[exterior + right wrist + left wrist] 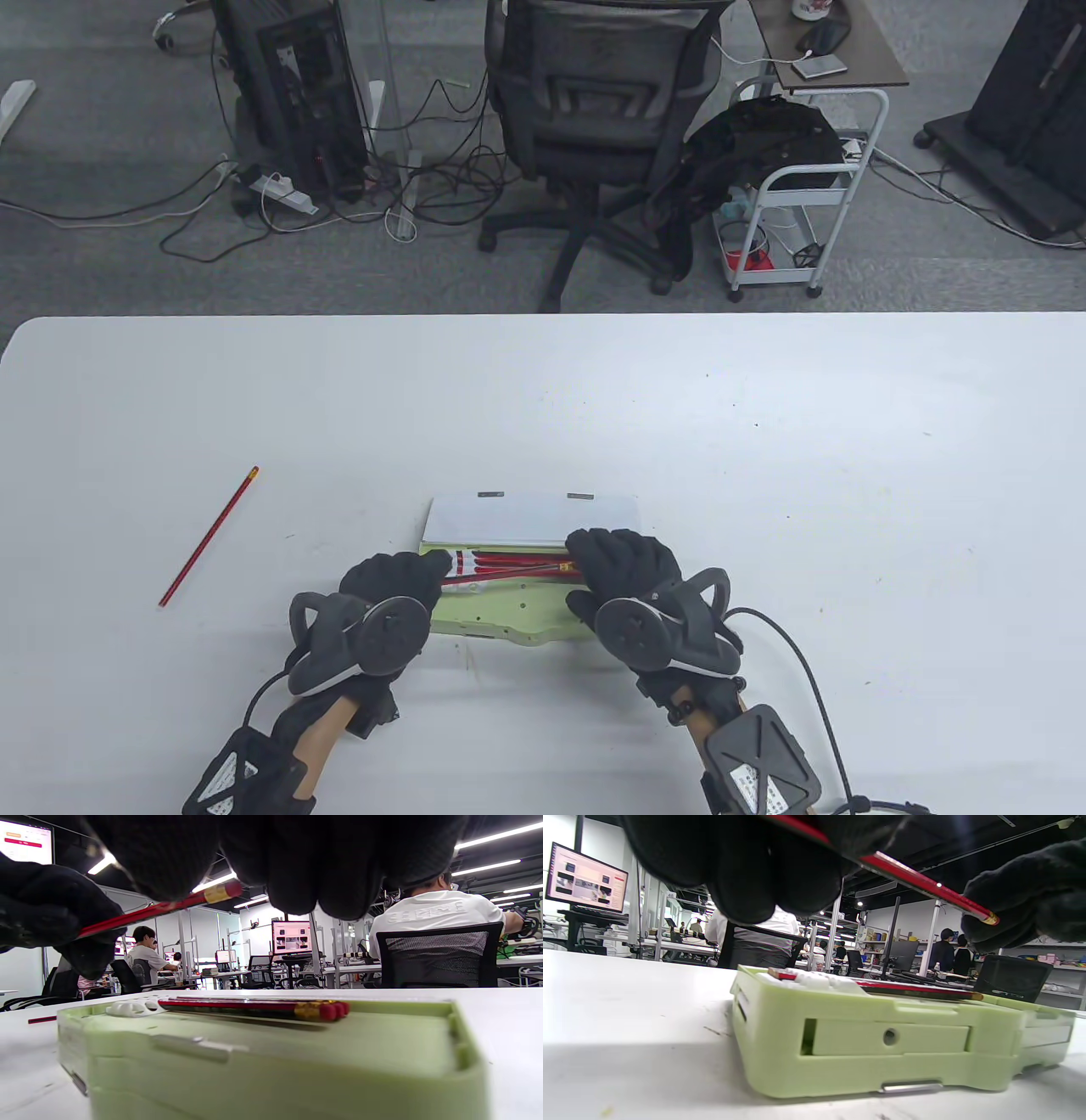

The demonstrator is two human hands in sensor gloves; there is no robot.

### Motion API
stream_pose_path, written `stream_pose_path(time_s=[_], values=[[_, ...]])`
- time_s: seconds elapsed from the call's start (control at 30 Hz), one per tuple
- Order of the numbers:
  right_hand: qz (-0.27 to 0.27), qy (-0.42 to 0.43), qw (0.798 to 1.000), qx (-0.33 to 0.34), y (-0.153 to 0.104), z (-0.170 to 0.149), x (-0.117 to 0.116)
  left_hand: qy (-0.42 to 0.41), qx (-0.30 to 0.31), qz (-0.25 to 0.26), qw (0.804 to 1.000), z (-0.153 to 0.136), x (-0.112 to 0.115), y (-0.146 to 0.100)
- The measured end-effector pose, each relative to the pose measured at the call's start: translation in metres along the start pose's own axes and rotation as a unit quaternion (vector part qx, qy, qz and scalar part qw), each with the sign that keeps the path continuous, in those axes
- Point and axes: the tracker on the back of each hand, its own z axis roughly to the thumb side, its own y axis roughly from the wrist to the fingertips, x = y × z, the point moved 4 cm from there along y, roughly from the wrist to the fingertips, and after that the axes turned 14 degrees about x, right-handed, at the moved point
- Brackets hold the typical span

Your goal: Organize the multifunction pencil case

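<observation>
A pale green pencil case lies open near the front edge, its white lid folded back. Red pencils lie side by side in its white clip holder. My left hand grips one more red pencil just above the case. My right hand pinches that pencil's eraser end. The held pencil slopes over the ones lying in the case. Another red pencil lies loose on the table to the left, far from both hands.
The white table spreads wide on all sides of the case. Beyond its far edge stand an office chair, a white cart and floor cables. People sit at desks in the background of the wrist views.
</observation>
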Motion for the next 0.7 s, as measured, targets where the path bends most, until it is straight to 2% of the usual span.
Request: stream_pose_path(time_s=[0.3, 0.5, 0.7], values=[[-0.002, -0.015, 1.0, 0.024, 0.005, 0.01, -0.004, 0.003, 0.024, 0.007, 1.0, 0.013, 0.002, 0.004], [0.016, -0.016, 1.0, 0.019, 0.007, 0.009, -0.01, -0.005, 0.028, 0.003, 1.0, 0.013, 0.004, 0.005], [0.024, -0.029, 0.999, 0.007, 0.006, 0.006, -0.008, -0.018, 0.012, 0.02, 1.0, 0.003, 0.002, 0.002]])
